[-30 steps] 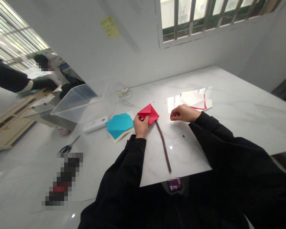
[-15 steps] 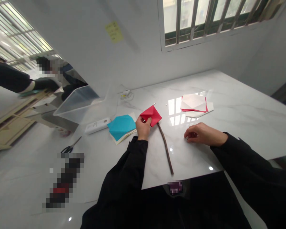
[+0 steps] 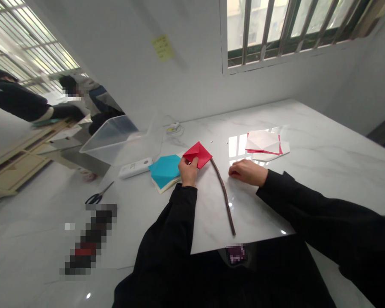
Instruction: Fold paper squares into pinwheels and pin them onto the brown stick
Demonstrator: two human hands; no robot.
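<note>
Red paper point(image 3: 204, 156): one, folded, pinched between thumb and fingers of the left hand point(image 3: 189, 173), apparently so that its flap is pressed flat. Stick point(image 3: 225, 192): one, laid on the table point(image 3: 324, 167), its upper end at the paper's right corner (whether joined cannot be told). Right hand point(image 3: 250, 172): fingers curled narrow, right of the stick; whether anything is held cannot be told. Blue paper point(image 3: 163, 170) and white paper point(image 3: 263, 140): set to either side, perhaps for working room.
</note>
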